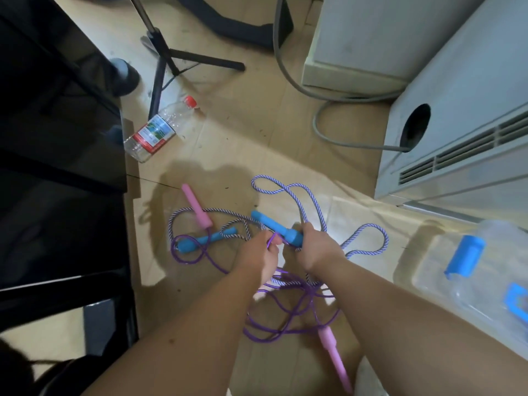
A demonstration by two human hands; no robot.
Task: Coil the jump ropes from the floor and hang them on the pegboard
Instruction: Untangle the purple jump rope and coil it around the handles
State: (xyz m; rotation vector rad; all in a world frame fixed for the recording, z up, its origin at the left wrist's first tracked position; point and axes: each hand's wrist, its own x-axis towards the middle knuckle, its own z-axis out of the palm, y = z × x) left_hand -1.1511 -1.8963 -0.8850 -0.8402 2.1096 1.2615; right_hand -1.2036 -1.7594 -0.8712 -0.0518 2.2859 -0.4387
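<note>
The striped rope (314,201) is twisted in purple and white; the plain rope (285,318) is solid purple. The blue handle (271,225) and the second blue handle (205,240) are sky blue, the pink handle (197,207) and the second pink handle (335,358) pale pink. The floor (257,124) is tan. The bottle (174,114) is clear, with a red cap (190,101) and a red, white and green label (154,132). The hose (357,144) is grey, the box (485,281) clear with blue latches (464,257).
</note>
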